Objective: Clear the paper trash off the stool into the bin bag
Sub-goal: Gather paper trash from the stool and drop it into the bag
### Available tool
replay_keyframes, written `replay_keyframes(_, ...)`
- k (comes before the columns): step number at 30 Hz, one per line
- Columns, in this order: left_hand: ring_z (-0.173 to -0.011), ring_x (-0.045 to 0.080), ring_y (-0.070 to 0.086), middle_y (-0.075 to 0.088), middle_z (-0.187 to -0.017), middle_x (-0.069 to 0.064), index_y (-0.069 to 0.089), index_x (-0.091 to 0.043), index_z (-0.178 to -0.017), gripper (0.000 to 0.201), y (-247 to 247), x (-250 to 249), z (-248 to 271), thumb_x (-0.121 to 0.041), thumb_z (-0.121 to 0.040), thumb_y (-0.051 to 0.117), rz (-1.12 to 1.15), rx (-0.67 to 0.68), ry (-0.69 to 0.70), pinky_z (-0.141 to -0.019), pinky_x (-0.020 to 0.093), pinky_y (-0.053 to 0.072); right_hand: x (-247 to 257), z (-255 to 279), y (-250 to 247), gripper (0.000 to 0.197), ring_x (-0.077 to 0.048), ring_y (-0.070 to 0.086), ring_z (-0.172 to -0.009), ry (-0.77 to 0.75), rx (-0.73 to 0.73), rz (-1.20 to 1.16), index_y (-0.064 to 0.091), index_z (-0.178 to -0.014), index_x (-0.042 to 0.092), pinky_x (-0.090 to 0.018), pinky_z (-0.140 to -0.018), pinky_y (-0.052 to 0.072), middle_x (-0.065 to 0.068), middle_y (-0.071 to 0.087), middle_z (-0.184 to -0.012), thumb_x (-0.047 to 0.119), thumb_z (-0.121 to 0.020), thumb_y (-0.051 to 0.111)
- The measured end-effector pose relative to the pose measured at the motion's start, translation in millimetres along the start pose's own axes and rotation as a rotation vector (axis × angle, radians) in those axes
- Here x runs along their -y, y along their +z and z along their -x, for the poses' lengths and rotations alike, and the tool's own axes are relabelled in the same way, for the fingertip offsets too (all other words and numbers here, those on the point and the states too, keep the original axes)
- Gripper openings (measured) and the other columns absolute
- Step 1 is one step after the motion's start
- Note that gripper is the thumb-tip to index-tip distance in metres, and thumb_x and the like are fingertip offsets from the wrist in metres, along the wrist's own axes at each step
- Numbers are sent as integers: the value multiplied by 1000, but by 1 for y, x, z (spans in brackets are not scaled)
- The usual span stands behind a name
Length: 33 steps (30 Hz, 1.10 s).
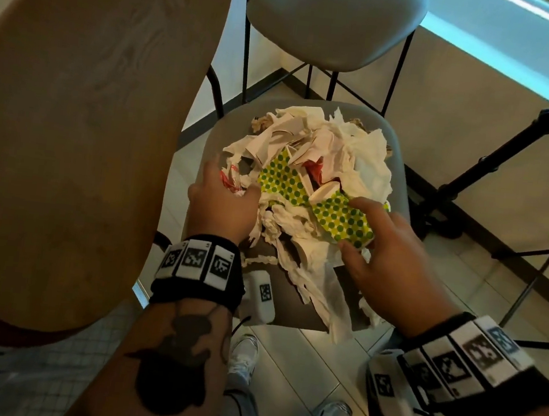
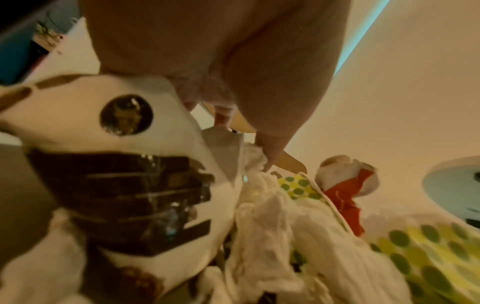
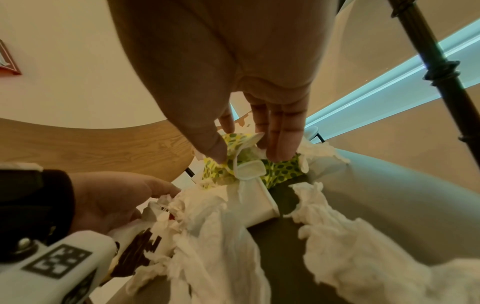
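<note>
- Heaped on the grey stool: paper trash, a loose mound of white tissue, torn white cup pieces and crumpled wrappers, covering most of the seat and spilling over its near edge.
- Left hand at the left flank of the heap, palm down, fingers curled into a crumpled red-and-white wrapper; in the left wrist view, fingertips pressed into white tissue beside a white wrapper with dark brown print.
- Right hand at the near right side of the heap, thumb and fingers closed on a flattened yellow cup with green dots; in the right wrist view, thumb on one side, fingers on the other, pinching the dotted paper with a white folded rim just below.
- Second dotted piece lying between the two hands, touching torn white cup pieces.
- Long strip of white tissue hanging off the seat's front edge, between the two wrists.
- Bin bag nowhere in any view.
- Around: wooden tabletop at the left, a second grey stool beyond, a black tripod leg at the right, marker-tagged wristbands on both wrists, tiled floor and white shoes below.
</note>
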<state>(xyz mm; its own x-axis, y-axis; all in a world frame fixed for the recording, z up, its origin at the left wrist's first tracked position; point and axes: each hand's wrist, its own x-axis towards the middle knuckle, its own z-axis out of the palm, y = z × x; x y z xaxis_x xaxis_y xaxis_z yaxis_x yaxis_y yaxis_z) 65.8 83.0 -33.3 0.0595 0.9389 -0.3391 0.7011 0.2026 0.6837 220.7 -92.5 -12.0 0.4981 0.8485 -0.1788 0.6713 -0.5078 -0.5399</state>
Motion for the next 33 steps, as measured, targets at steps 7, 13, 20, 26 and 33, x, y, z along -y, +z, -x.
replay_keyframes(7,-96,21,53,53,-132,8,50,-31,-132,49,-4,-1,-5,-32,-90,74,-60,11,-2,-80,34,43,-3,-1,3,45,-8,56,-93,-11,-71,-148,43,-135,40,-28,-78,56,11,49,-115,23,-97,61)
replay_keyframes(13,-95,16,57,55,-131,5,48,-31,-130,51,-8,-10,3,-28,-88,77,67,-63,145,-75,25,46,-6,4,1,38,-13,63,-101,-25,-81,-298,48,-127,44,-38,-81,61,13,54,-115,22,-99,59)
replay_keyframes(20,-115,19,61,56,-136,2,42,-42,-121,53,-17,-23,14,-30,-86,80,205,-112,269,-89,30,59,0,7,-9,33,-11,69,-95,-1,-73,-479,49,-124,42,-28,-76,61,6,63,-116,21,-101,56)
replay_keyframes(26,-122,18,59,55,-139,-2,45,-38,-127,54,-24,-34,25,-31,-87,80,289,-129,337,-91,29,58,10,10,-21,31,-20,72,-84,-49,-133,-537,51,-126,35,-44,-72,63,7,66,-102,18,-100,57)
replay_keyframes(33,-112,14,68,58,-132,-5,45,-33,-125,46,-28,-65,64,-29,-91,76,412,-90,503,-88,29,63,6,24,-47,31,-27,68,-77,-121,-263,-608,55,-125,26,-52,-69,60,-3,65,-88,12,-98,59)
